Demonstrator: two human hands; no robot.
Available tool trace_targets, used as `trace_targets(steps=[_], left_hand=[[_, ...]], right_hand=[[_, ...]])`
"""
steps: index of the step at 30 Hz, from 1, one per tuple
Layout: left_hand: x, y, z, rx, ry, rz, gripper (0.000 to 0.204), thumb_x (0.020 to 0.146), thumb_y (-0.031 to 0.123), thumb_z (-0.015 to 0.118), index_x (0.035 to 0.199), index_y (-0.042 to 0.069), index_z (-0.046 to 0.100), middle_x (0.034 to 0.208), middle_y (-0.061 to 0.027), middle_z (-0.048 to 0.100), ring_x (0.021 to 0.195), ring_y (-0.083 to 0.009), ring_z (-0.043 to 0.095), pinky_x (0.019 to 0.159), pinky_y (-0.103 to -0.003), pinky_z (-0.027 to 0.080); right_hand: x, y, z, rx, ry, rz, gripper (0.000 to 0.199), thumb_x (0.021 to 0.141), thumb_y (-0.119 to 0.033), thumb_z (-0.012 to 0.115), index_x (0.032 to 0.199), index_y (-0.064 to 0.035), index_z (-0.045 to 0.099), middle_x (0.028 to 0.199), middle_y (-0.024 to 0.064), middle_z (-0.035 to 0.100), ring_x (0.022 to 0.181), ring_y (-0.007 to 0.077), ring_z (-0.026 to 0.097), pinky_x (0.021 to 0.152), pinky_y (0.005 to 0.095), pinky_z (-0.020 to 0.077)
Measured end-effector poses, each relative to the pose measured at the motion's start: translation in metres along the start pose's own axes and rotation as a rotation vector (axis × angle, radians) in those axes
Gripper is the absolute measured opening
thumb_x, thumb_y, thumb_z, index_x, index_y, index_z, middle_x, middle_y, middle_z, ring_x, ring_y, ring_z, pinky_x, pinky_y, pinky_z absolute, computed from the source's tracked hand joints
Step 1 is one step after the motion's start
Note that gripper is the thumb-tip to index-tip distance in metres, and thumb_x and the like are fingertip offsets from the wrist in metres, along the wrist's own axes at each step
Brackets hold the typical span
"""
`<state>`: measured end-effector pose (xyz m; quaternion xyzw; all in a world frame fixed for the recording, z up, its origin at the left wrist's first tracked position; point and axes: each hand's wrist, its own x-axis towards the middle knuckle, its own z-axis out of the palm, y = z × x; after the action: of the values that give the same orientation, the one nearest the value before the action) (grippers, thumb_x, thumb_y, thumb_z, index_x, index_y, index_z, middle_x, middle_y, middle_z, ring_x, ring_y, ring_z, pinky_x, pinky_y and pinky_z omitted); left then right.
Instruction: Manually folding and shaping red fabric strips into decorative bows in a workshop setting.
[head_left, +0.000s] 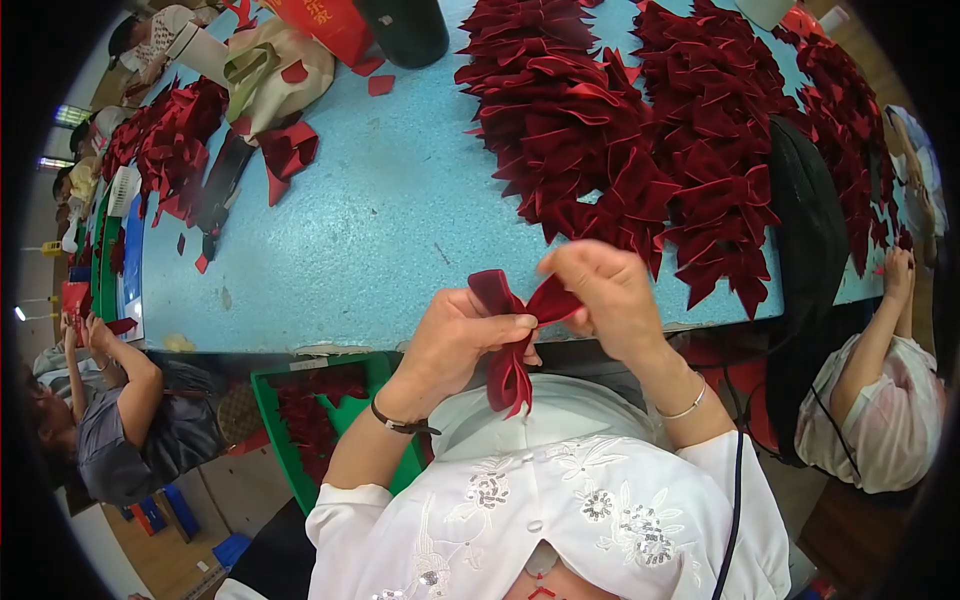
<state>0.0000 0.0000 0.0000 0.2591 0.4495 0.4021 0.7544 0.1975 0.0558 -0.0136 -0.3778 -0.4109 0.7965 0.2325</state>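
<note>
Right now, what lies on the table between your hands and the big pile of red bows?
In the head view, only bare blue table lies between the hands, left hand and right hand, and the pile of red bows.

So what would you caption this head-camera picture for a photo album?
Both hands, left hand and right hand, hold a dark red velvet bow at a blue table beside a heap of finished bows.

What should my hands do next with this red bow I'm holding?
Probably pinch the middle tighter and even out the loops. The left hand grips the dark red velvet bow at its centre, the right hand holds one loop, and the tails hang loose below, short of the bow pile.
</note>
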Motion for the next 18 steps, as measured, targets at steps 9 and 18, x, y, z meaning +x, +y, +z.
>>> trace_targets(steps=[9,18], left_hand=[[-0.025,-0.006,0.018,-0.070,0.057,-0.005,0.007,0.080,0.002,0.066,0.081,-0.004,0.064,0.073,-0.0124,0.064,0.056,-0.0191,0.062,0.053,-0.031,0.054],[-0.057,-0.004,0.021,-0.016,0.126,0.033,0.006,0.078,0.002,0.068,0.080,-0.002,0.064,0.070,-0.0088,0.064,0.056,-0.0139,0.060,0.051,-0.026,0.050]], right_hand=[[-0.026,-0.002,0.031,-0.200,0.289,-0.425,0.015,0.091,-0.013,0.058,0.092,0.0016,0.061,0.067,-0.0002,0.057,0.051,0.0035,0.047,0.042,0.0185,0.0372],[-0.050,0.004,0.056,-0.056,0.279,-0.257,0.012,0.090,-0.011,0.059,0.094,0.0002,0.060,0.069,-0.0030,0.054,0.052,0.0013,0.043,0.043,0.0169,0.0348]])
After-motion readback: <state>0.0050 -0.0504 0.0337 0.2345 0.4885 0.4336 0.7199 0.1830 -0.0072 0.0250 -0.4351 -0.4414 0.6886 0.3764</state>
